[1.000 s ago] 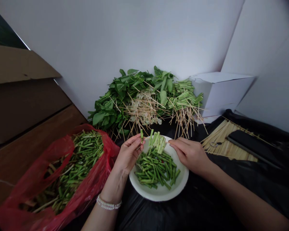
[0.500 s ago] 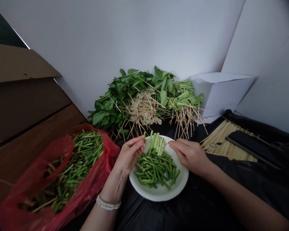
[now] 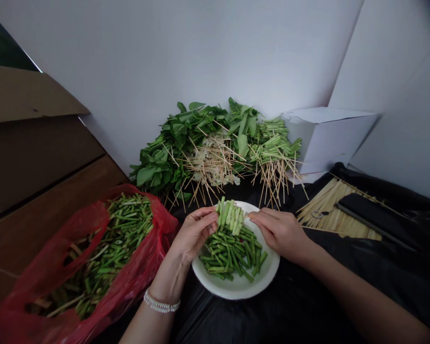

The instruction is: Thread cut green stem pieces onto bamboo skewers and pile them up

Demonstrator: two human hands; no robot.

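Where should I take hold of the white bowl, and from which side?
Likely best pinched at the near rim of the white bowl, coming from your own side: that curved edge is exposed, with loose cut stems lying further in. The left hand and right hand are at the far half, holding skewered stems.

The one camera here rides on the person's head, looking forward and steeply down. From close above, it takes in the left hand (image 3: 195, 231), right hand (image 3: 281, 234) and white bowl (image 3: 236, 290) just below centre. Its wide view reaches the red plastic bag (image 3: 161, 220) at left, the white box (image 3: 329, 141) at right and the pale wall (image 3: 200, 48) beyond.
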